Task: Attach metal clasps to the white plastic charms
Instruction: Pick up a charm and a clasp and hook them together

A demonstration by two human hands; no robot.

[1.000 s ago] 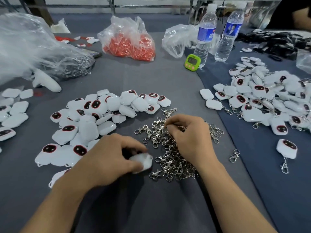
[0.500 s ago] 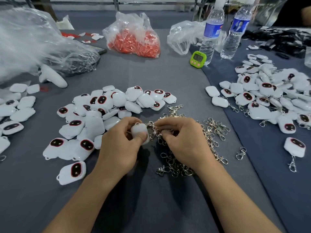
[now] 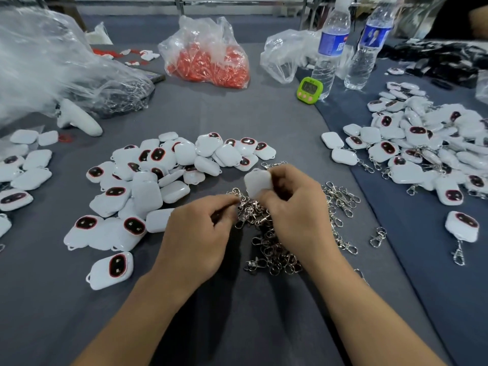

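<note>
Left hand (image 3: 198, 233) curling, fingertips poking into heap of shiny silver metal clasps (image 3: 272, 249) on grey cloth table (image 3: 237, 326); can't tell if pinching one. Right hand (image 3: 298, 210) gripping small white plastic charm (image 3: 257, 182), holding it just above heap. Job now, I'm guessing: hooking clasp through charm's tiny loop. Doing it well: keeping charm steady, loop facing out, pulling only one clasp free so others aren't tangling along. Bare charms (image 3: 148, 180) waiting left; done ones with clasps (image 3: 422, 159) piling far right.

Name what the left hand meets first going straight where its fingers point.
Probably the clasp pile: the left hand points into its edge; the white charm in the right hand lies just beyond.
</note>
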